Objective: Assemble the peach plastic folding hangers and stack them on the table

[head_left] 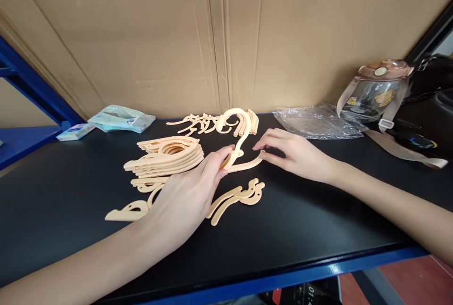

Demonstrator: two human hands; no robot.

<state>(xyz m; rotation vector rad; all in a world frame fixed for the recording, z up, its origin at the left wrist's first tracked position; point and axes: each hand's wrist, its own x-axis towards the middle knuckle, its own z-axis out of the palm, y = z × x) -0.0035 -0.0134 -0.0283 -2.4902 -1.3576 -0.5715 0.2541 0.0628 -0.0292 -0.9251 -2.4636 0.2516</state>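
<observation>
My left hand [191, 192] pinches a cream plastic folding hanger [243, 128] at its joint. The hook curves up above the fingers, and one arm of the hanger stretches to the right. My right hand [293, 152] has its thumb and fingertips around the free end of that arm. Below the held hanger lie two loose curved hanger arms [228, 201], side by side. A stack of folded hanger pieces [173, 156] sits left of my left hand. Another cream hanger piece [129, 213] lies nearer me, partly hidden by that hand.
Behind are loose hooks [203, 123] and a bundle of curved arms [252, 123]. Tissue packs [120, 119] lie back left. A clear plastic bag [318, 121] and a strapped water bottle [378, 90] stand right, beside a black bag [428, 111]. Cardboard [141, 36] walls the back.
</observation>
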